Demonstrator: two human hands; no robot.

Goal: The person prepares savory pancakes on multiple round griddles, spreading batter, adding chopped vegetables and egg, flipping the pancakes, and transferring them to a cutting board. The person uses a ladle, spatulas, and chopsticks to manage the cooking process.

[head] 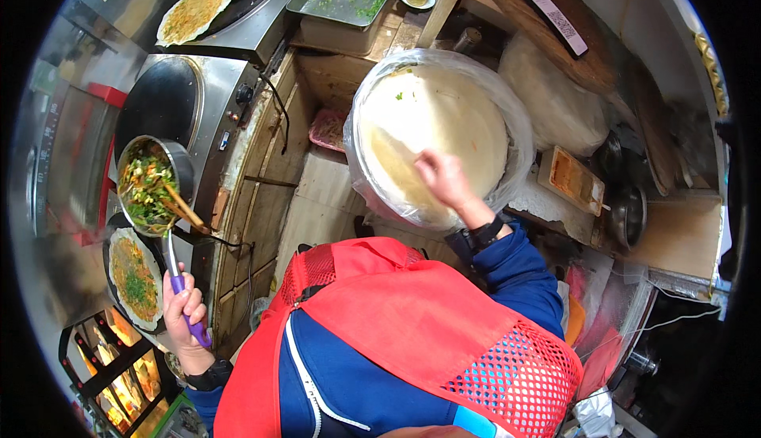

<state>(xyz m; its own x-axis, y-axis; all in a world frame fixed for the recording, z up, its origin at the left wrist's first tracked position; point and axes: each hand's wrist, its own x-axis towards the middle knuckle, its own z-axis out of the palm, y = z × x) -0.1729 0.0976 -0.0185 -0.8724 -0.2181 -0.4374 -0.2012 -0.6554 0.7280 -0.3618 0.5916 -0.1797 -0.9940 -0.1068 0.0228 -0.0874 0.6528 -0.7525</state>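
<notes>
At the lower left, my left hand grips the purple handle of a steel saucepan. Chopped vegetables fill the pan, and wooden chopsticks lean in them. The pan is over the front edge of a round black griddle. My right hand hangs over or in a large tub lined with clear plastic, which contains pale batter. Its fingers are curled and blurred; whether they hold anything is unclear. Below the pan, a filled flatbread with green herbs lies on another griddle.
Another flatbread lies on the far griddle. A metal tray of chopped greens stands at the top. To the right are a plastic container with orange-brown sauce and metal bowls. A black cable hangs along the wooden cabinet.
</notes>
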